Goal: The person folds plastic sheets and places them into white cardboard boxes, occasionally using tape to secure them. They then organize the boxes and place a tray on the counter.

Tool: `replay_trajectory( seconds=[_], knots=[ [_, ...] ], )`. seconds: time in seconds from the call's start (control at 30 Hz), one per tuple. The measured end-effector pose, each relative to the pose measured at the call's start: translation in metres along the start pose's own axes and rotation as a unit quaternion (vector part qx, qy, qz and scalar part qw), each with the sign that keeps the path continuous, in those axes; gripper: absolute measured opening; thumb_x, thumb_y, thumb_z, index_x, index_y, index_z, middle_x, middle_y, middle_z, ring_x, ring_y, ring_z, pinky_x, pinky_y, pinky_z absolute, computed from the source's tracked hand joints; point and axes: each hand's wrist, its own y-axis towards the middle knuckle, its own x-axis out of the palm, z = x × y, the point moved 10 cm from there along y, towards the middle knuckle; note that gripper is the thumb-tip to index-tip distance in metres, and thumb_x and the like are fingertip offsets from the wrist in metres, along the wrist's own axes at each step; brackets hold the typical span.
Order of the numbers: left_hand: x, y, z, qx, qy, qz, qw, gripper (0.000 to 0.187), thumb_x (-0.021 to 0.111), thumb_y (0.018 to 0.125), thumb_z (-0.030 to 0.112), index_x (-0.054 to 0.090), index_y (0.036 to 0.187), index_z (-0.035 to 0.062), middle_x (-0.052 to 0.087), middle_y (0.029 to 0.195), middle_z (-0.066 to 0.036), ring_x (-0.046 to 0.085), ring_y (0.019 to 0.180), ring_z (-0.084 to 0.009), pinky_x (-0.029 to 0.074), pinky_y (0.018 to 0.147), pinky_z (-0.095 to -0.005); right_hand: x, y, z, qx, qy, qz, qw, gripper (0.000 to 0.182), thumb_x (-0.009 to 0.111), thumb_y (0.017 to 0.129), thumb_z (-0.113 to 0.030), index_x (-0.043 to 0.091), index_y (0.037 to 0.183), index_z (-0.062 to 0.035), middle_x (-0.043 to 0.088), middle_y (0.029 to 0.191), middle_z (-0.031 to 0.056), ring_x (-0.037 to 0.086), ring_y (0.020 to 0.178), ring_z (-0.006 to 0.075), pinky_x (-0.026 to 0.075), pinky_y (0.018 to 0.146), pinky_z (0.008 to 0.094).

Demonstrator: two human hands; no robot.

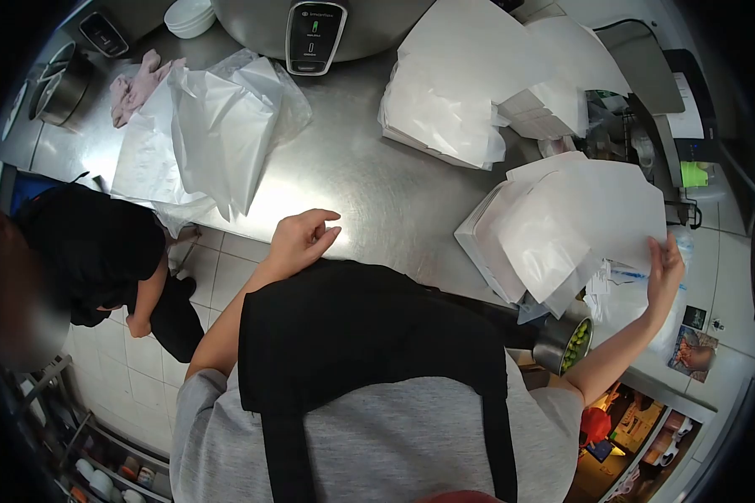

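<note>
- Here, the person's left hand (302, 239) rests on the edge of the shiny steel counter (369, 180). Its fingers are bent a little and spread loose. It holds nothing.
- The person's right hand (664, 270) reaches out to the right side. Its fingers are stretched up and open, and they touch the edge of a big thin white paper sheet (579, 218). I cannot tell if the thumb pinches the sheet.
- That sheet lies on top of a stack of white paper sheets (499, 251) at the right end of the counter, near the front edge. The top sheets stick out past the stack.
- Just under the stack and below the counter edge is a small round steel pot with green bits inside (569, 342).
- Farther back on the counter sits another heap of white paper and flat white boxes (457, 101).
- On the left part of the counter lies a crumpled see-through plastic bag (226, 126), well apart from both hands.
- Near the bag, toward the back left, is a pink cloth (138, 84).
- At the back stands a big round grey cooker with a dark front panel (315, 33). Beside it is a stack of white bowls (189, 15).
- At the far right stands a dark machine with a bright green note stuck on it (692, 151).
- Another person in black clothes (92, 251) is down on the left, by the white tiled floor (218, 268). That person's hands are far from the counter.
</note>
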Motion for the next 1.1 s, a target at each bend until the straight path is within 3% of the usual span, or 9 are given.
replay_trajectory(
  seconds=[0.17,0.43,0.5,0.63,0.73,0.83,0.97,1.03,1.1],
  knots=[
    [0.002,0.005,-0.005,-0.028,-0.024,-0.023,0.999,0.019,0.065,0.08,0.018,0.065,0.094,0.0045,0.054,0.056,-0.004,0.05,0.045,-0.0134,0.039,0.045,-0.0267,0.013,0.001,0.006,0.007,0.089,-0.068,0.994,0.008,0.058,0.085,-0.001,0.051,0.081,0.0015,0.052,0.073,0.0001,0.042,0.07,0.0062,0.035,0.063,0.0188],
    [-0.001,0.005,0.001,-0.023,-0.01,-0.009,1.0,0.021,0.064,0.08,0.021,0.065,0.093,0.0049,0.054,0.054,-0.005,0.051,0.045,-0.0147,0.04,0.045,-0.0279,0.047,-0.003,0.014,0.047,0.071,-0.09,0.992,0.004,0.058,0.085,-0.002,0.055,0.083,-0.0001,0.054,0.075,-0.0008,0.046,0.068,0.0055,0.038,0.061,0.0197],
    [-0.002,0.006,0.001,-0.016,-0.003,-0.004,1.0,0.021,0.064,0.08,0.021,0.065,0.093,0.005,0.054,0.055,-0.005,0.051,0.046,-0.0151,0.04,0.045,-0.0281,0.021,0.005,-0.035,-0.033,0.1,0.044,0.993,0.006,0.057,0.086,-0.004,0.059,0.09,0.0004,0.059,0.079,0.0005,0.051,0.072,0.0059,0.04,0.065,0.019],
    [0.0,0.005,0.002,0.006,0.02,0.016,1.0,0.021,0.065,0.079,0.022,0.065,0.092,0.0051,0.055,0.056,-0.005,0.052,0.047,-0.0166,0.041,0.046,-0.0289,0.076,0.038,-0.125,-0.087,0.269,0.007,0.959,0.012,0.058,0.087,-0.009,0.062,0.095,0.0004,0.061,0.081,0.0028,0.055,0.076,0.0079,0.043,0.07,0.0207],
    [-0.001,0.004,0.002,0.019,0.029,0.031,0.999,0.022,0.065,0.078,0.022,0.065,0.092,0.005,0.055,0.057,-0.005,0.052,0.048,-0.018,0.041,0.047,-0.0297,0.179,0.078,-0.183,-0.165,0.156,-0.126,0.966,0.022,0.059,0.085,-0.02,0.063,0.091,0.0014,0.065,0.082,0.0138,0.061,0.07,0.021,0.047,0.066,0.0315],
    [-0.003,0.004,0.006,0.019,0.039,0.03,0.999,0.021,0.066,0.078,0.017,0.065,0.092,0.001,0.056,0.06,-0.006,0.05,0.049,-0.013,0.04,0.048,-0.026,0.288,0.117,-0.148,-0.075,-0.144,-0.19,0.968,0.027,0.058,0.082,-0.026,0.064,0.095,-0.0033,0.065,0.093,0.0172,0.062,0.086,0.0325,0.048,0.073,0.0409],
    [-0.005,0.002,0.006,0.019,0.048,0.043,0.998,0.022,0.064,0.078,0.024,0.065,0.09,0.0049,0.053,0.055,-0.005,0.052,0.048,-0.0192,0.041,0.047,-0.0312,0.333,0.125,-0.12,-0.074,-0.196,-0.184,0.96,0.024,0.057,0.081,-0.023,0.062,0.097,-0.0051,0.064,0.095,0.0174,0.062,0.088,0.035,0.049,0.075,0.0429],
    [-0.007,0.002,0.005,0.017,0.047,0.05,0.998,0.022,0.063,0.079,0.024,0.065,0.09,0.0051,0.052,0.055,-0.005,0.051,0.048,-0.0193,0.041,0.048,-0.0319,0.351,0.112,-0.102,0.045,-0.173,-0.339,0.924,0.022,0.054,0.081,-0.019,0.061,0.096,-0.0047,0.064,0.094,0.0187,0.061,0.088,0.0363,0.049,0.075,0.0452],
    [-0.006,0.0,0.006,0.025,0.052,0.049,0.997,0.022,0.062,0.079,0.025,0.065,0.09,0.0051,0.052,0.055,-0.005,0.051,0.048,-0.0193,0.041,0.048,-0.0323,0.352,0.121,-0.113,-0.041,-0.157,-0.259,0.952,0.021,0.057,0.078,-0.02,0.06,0.092,-0.0042,0.064,0.09,0.0181,0.061,0.087,0.0358,0.049,0.072,0.0443]
  ],
)
